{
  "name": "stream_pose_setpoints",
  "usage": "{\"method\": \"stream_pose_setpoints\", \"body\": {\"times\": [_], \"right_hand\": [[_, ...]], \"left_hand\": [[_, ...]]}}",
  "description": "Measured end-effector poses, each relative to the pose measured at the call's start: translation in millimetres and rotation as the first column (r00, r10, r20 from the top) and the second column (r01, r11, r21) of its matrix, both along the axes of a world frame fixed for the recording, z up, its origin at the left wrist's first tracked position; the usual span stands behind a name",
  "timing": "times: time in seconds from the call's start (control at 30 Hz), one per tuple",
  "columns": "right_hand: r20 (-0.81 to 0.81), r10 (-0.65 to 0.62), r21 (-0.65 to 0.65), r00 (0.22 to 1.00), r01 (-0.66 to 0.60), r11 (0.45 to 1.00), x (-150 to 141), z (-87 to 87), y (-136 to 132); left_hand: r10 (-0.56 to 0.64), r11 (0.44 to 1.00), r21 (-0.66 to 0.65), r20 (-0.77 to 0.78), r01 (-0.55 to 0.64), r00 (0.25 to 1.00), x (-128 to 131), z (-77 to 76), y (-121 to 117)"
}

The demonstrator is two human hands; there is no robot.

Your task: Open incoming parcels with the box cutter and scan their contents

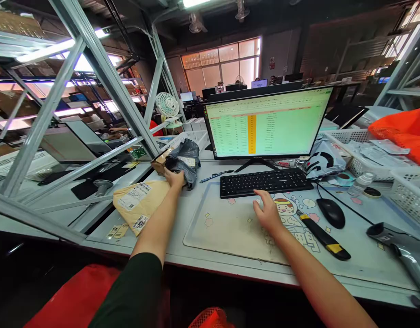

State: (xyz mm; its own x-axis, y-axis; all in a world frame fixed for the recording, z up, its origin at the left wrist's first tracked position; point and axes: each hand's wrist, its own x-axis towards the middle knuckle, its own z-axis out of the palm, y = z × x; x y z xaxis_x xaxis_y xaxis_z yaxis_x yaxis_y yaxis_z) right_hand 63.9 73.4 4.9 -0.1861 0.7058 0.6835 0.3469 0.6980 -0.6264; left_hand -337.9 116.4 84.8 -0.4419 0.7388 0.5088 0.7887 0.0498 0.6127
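My left hand point(175, 178) reaches to the back left of the desk, its fingers closed on the near edge of a crumpled dark grey plastic bag point(190, 152) with a white label. A brown cardboard box point(159, 164) is just left of the bag, partly hidden by it. Under my left forearm lies a yellow padded envelope point(144, 197) with printed labels. My right hand point(267, 213) hovers or rests over the desk mat point(226, 232), index finger stretched to the front edge of the black keyboard point(264, 182), thumb apart, nothing held.
Behind the keyboard stands a monitor point(269, 125) showing a spreadsheet. Right of my hand are a black-and-yellow utility knife point(324, 237), a mouse point(331, 212) and a barcode scanner point(399, 248). White baskets point(412, 193) line the right side; a metal frame point(110, 77) rises at left.
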Motion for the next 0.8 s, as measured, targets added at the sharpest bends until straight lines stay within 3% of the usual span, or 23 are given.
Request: {"method": "stream_pose_setpoints", "body": {"times": [0.1, 0.2, 0.27, 0.37, 0.47, 0.57, 0.6, 0.67, 0.73, 0.8], "right_hand": [[0.039, 0.021, 0.037, 0.999, -0.022, 0.999, -3, 0.9, -5], [0.094, 0.038, 0.074, 0.995, -0.045, 0.996, -4, -1.2, -8], [0.13, 0.048, 0.09, 0.99, -0.06, 0.994, -4, -3.3, -9], [0.166, 0.046, 0.113, 0.985, -0.065, 0.991, -1, -5.2, -9], [0.173, 0.024, 0.142, 0.985, -0.049, 0.989, 2, -4.4, -8], [0.155, 0.019, 0.153, 0.988, -0.043, 0.987, 4, -3.8, -7], [0.147, 0.021, 0.149, 0.989, -0.044, 0.988, 4, -4.4, -7], [0.141, 0.033, 0.137, 0.989, -0.053, 0.989, 4, -7.1, -7], [0.144, 0.049, 0.125, 0.988, -0.067, 0.99, 2, -10.4, -6], [0.145, 0.055, 0.116, 0.988, -0.072, 0.991, 0, -11.6, -5]], "left_hand": [[0.112, 0.989, -0.078, -0.132, -0.123, 0.985, 7, -27.9, 5], [-0.003, 0.918, -0.372, -0.355, -0.138, 0.935, 11, -43.3, 17], [-0.02, 0.857, -0.485, -0.374, -0.177, 0.927, 8, -45.0, 26], [0.018, 0.834, -0.513, -0.342, -0.203, 0.939, -4, -42.2, 26], [0.031, 0.859, -0.47, -0.347, -0.203, 0.937, -24, -40.1, -8], [0.287, 0.931, -0.214, -0.064, -0.294, 0.956, -52, -36.9, -79], [0.406, 0.913, -0.101, 0.13, -0.395, 0.905, -61, -35.3, -107], [0.539, 0.818, -0.023, 0.378, -0.575, 0.753, -81, -31.5, -155], [0.529, 0.783, -0.036, 0.564, -0.621, 0.634, -96, -26.8, -186], [0.397, 0.83, -0.04, 0.744, -0.557, 0.538, -105, -21.5, -198]]}}
